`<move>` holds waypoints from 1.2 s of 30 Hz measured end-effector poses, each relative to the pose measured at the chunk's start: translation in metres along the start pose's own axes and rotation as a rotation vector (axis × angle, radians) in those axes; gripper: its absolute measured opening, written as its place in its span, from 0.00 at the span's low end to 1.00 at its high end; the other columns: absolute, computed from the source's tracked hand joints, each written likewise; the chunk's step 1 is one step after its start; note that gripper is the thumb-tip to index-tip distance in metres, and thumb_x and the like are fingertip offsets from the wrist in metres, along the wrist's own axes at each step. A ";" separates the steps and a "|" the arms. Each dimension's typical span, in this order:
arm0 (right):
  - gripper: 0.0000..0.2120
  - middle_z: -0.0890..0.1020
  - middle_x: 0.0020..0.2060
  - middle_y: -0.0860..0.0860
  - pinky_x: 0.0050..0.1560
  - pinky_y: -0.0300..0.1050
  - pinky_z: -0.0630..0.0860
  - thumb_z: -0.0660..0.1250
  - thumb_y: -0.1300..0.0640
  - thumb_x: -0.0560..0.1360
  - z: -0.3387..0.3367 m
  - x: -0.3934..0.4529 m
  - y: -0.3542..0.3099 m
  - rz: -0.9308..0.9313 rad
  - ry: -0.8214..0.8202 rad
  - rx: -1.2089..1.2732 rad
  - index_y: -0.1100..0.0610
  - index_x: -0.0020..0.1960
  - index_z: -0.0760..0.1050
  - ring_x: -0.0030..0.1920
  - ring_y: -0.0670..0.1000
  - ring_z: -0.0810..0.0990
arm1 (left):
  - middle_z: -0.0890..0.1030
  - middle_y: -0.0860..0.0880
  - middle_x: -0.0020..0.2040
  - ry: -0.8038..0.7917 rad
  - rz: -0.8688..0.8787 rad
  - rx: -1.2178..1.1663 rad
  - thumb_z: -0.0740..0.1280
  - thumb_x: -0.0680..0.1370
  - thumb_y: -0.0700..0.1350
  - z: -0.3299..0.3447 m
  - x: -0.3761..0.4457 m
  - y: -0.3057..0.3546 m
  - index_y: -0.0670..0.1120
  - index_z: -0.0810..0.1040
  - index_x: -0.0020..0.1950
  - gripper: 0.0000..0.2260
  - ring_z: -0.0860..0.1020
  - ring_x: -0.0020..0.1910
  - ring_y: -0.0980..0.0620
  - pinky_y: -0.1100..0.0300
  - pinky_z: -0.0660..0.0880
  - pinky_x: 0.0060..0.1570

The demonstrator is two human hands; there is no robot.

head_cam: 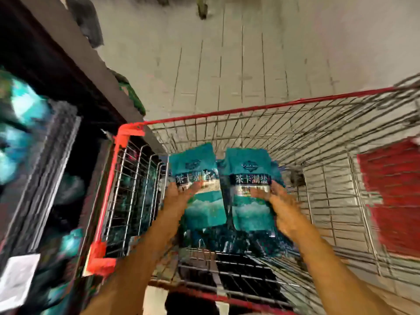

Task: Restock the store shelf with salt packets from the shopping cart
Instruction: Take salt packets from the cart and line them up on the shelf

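Teal salt packets fill both hands above the wire shopping cart: the left hand grips the left packet, the right hand grips the right packet, fingers curled over each front. More packets lie in the cart below, and the dark store shelf stands just left, blurred.

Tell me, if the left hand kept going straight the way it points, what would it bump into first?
Probably the far wire wall of the shopping cart. The left hand, holding a teal salt packet, points away from the person, though depth is unclear.
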State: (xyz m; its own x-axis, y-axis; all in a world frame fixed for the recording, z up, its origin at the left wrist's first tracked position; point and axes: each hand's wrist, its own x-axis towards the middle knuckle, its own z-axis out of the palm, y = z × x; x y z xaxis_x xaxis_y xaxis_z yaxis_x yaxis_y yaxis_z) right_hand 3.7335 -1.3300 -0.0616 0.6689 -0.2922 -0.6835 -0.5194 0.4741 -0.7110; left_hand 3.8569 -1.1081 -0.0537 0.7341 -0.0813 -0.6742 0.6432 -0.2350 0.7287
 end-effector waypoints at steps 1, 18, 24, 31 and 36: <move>0.42 0.85 0.55 0.54 0.52 0.59 0.82 0.86 0.46 0.49 0.017 -0.010 -0.010 -0.039 -0.025 -0.004 0.51 0.61 0.79 0.56 0.60 0.83 | 0.75 0.41 0.68 -0.016 0.041 -0.051 0.75 0.73 0.43 -0.017 -0.015 0.012 0.45 0.71 0.69 0.27 0.81 0.58 0.50 0.52 0.80 0.56; 0.20 0.85 0.52 0.60 0.44 0.46 0.82 0.79 0.62 0.61 0.284 -0.147 -0.144 -0.386 -0.826 -0.149 0.56 0.52 0.84 0.48 0.57 0.86 | 0.86 0.50 0.51 0.489 0.636 -0.335 0.74 0.70 0.47 -0.247 -0.274 0.124 0.51 0.81 0.56 0.15 0.85 0.48 0.46 0.45 0.82 0.46; 0.17 0.86 0.50 0.59 0.46 0.48 0.83 0.77 0.66 0.63 0.391 -0.192 -0.156 -0.421 -1.078 -0.237 0.60 0.51 0.83 0.45 0.55 0.86 | 0.86 0.48 0.50 0.764 0.688 -0.429 0.77 0.64 0.52 -0.312 -0.340 0.121 0.50 0.82 0.54 0.20 0.86 0.45 0.46 0.51 0.81 0.38; 0.23 0.84 0.55 0.44 0.46 0.40 0.81 0.79 0.62 0.67 0.491 -0.244 -0.139 -0.491 -1.151 -0.350 0.52 0.59 0.78 0.50 0.45 0.83 | 0.84 0.46 0.32 1.023 0.527 -0.697 0.79 0.66 0.45 -0.384 -0.353 0.103 0.42 0.82 0.29 0.11 0.82 0.27 0.50 0.55 0.81 0.36; 0.20 0.67 0.50 0.39 0.51 0.40 0.70 0.78 0.55 0.70 0.539 -0.249 -0.119 -0.737 -0.948 -0.519 0.47 0.54 0.70 0.55 0.48 0.68 | 0.85 0.47 0.36 1.059 0.504 -0.703 0.71 0.73 0.35 -0.397 -0.319 0.104 0.41 0.80 0.39 0.04 0.83 0.33 0.53 0.59 0.82 0.39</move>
State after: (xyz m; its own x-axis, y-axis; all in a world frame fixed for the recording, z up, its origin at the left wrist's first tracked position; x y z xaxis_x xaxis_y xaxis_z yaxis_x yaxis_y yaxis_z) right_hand 3.9151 -0.8659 0.2821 0.8839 0.4516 0.1217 0.1266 0.0195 -0.9918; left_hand 3.7760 -0.7224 0.2845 0.5293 0.8372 -0.1373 -0.0004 0.1621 0.9868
